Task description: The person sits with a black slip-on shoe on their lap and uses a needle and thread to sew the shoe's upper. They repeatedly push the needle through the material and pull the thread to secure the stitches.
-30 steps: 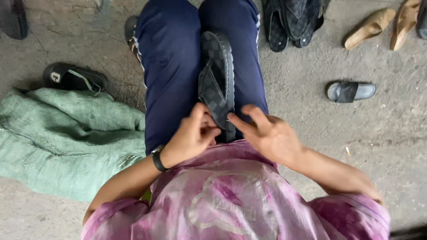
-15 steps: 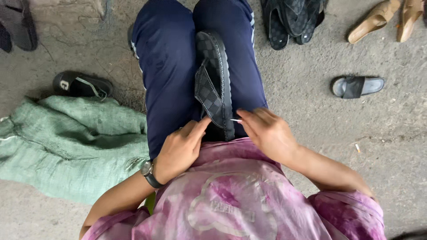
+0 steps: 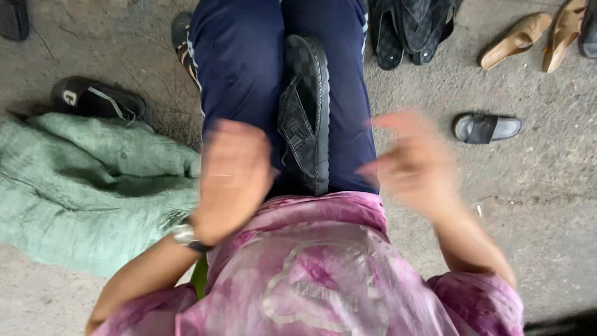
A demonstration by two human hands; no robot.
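Observation:
A black checkered sandal (image 3: 306,112) lies on its side between my dark blue trouser legs (image 3: 239,68). My left hand (image 3: 231,177) hovers blurred over my left thigh, just left of the sandal, a watch on its wrist. My right hand (image 3: 413,162) is blurred too, raised off to the right of my right thigh, fingers spread. Neither hand touches the sandal. A thin thread seen earlier cannot be made out now. My pink patterned top (image 3: 311,274) fills the bottom of the view.
A green sack cloth (image 3: 87,186) lies on the concrete at left, a black shoe (image 3: 93,99) beside it. A black slide (image 3: 486,127) sits at right. Black sandals (image 3: 404,28) and tan flats (image 3: 528,34) lie at the top.
Both hands have left the sandal's heel end and swung apart, the left one to the left, the right one out to the right. The sandal stays between my legs.

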